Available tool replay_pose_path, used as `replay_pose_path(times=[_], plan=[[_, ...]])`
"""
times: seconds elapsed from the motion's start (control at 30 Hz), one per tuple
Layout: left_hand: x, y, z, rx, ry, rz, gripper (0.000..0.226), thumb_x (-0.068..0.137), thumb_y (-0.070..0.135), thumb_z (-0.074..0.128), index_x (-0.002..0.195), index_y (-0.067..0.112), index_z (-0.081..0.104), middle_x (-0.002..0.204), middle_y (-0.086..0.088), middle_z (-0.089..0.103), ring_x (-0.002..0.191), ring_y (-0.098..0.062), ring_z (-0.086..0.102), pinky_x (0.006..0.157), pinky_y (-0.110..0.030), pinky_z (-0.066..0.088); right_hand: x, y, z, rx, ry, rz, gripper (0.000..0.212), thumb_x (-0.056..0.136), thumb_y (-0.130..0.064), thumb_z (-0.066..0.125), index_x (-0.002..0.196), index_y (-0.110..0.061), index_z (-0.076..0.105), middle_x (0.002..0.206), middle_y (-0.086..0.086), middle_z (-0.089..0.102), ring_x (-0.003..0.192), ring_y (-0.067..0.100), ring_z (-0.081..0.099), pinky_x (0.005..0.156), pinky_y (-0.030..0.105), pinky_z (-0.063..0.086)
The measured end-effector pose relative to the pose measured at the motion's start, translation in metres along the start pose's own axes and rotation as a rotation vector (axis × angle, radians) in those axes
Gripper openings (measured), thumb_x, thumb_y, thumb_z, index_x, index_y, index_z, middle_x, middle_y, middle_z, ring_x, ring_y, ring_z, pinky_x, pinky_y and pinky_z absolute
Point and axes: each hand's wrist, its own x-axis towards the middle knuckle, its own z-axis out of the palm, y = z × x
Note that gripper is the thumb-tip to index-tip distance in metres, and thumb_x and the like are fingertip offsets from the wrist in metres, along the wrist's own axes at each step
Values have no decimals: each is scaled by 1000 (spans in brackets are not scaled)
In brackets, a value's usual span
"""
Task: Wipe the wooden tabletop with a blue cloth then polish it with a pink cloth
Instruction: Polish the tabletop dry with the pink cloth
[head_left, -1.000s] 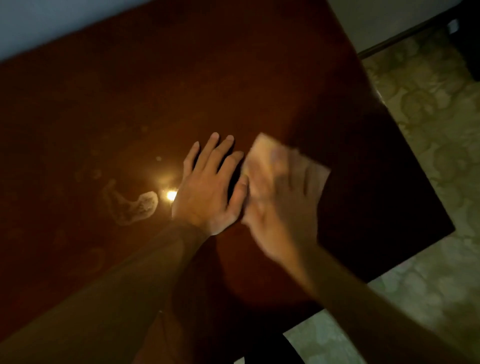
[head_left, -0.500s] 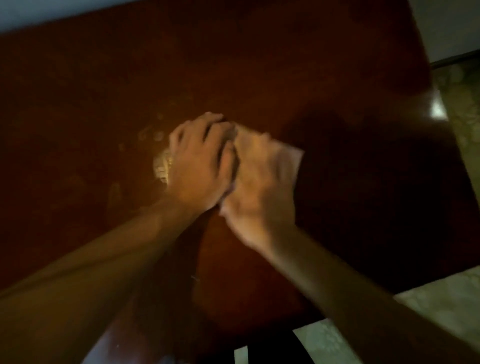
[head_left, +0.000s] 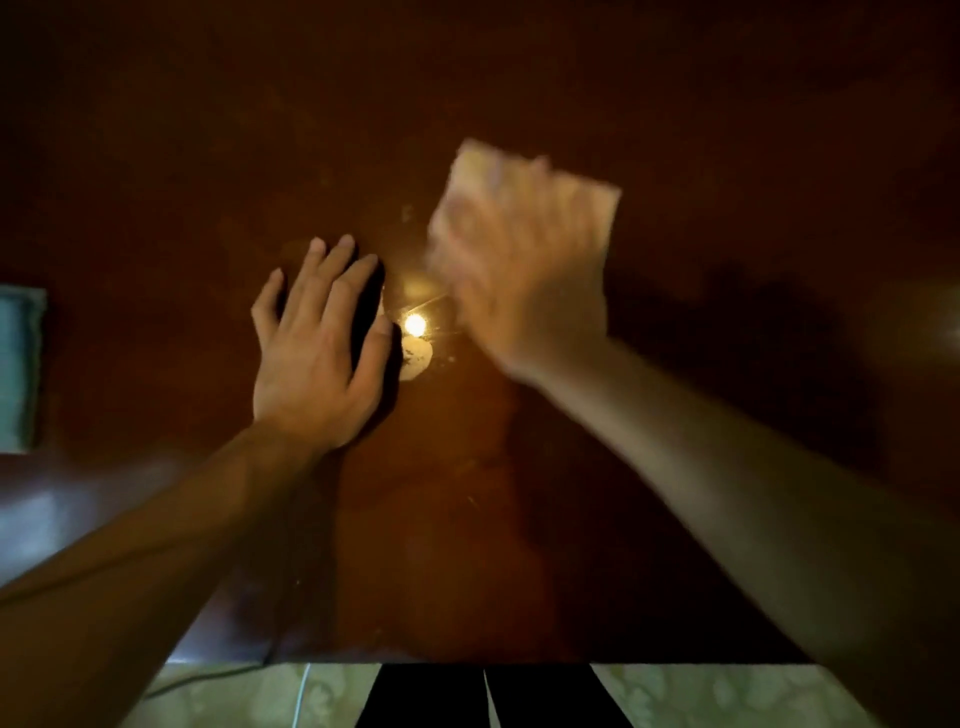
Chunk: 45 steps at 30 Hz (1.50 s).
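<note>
The right hand (head_left: 519, 291), blurred, has swept the pink cloth (head_left: 540, 197) from beside the left hand (head_left: 317, 343) toward upper center, pressing it flat-fingered on the table (head_left: 675, 78). Left hand rests flat, fingers spread. Polishing is under way; the blue cloth (head_left: 18, 369) lies at left edge.

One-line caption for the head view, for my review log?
Right hand presses pink cloth on wooden tabletop; left hand rests flat beside it.

Tabletop (head_left: 675, 93) — dark wood, glossy, smeared; pink cloth (head_left: 587, 202) — soft fabric.
</note>
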Motion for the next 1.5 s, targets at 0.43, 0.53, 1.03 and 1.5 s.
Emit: replay_pose_path(times=[0.43, 0.53, 1.03, 1.5], plan=[[4, 0, -5, -205, 46, -83, 51, 102, 42, 38, 146, 16, 42, 154, -3, 41, 149, -17, 25, 123, -45, 11, 43, -19, 9, -115, -101, 5, 62, 101, -52, 19, 158, -32, 29, 167, 8, 24, 155, 38, 15, 123, 55, 11], [7, 11, -6, -195, 70, -124, 50, 98, 38, 44, 142, 16, 47, 151, -4, 45, 146, -20, 30, 118, -44, 15, -60, -66, 7, -8, -178, -90, 68, 96, -49, 41, 159, -29, 26, 169, 8, 19, 157, 35, 6, 125, 56, 7], [68, 163, 47, -166, -103, 210, 42, 102, 32, 40, 139, 16, 52, 152, -4, 44, 147, -18, 28, 118, -41, 13, -79, 79, -40, -111, -12, 362, 59, 103, -48, 37, 158, -28, 32, 168, 9, 22, 157, 36, 11, 123, 57, 14], [130, 190, 55, -22, -222, 399, 53, 101, 42, 27, 150, 22, 37, 165, -4, 20, 153, -20, 8, 120, -46, 4, -50, 167, -59, -321, 13, 814, 62, 104, -57, 24, 160, -30, 25, 166, 11, 24, 154, 39, 17, 121, 55, 10]])
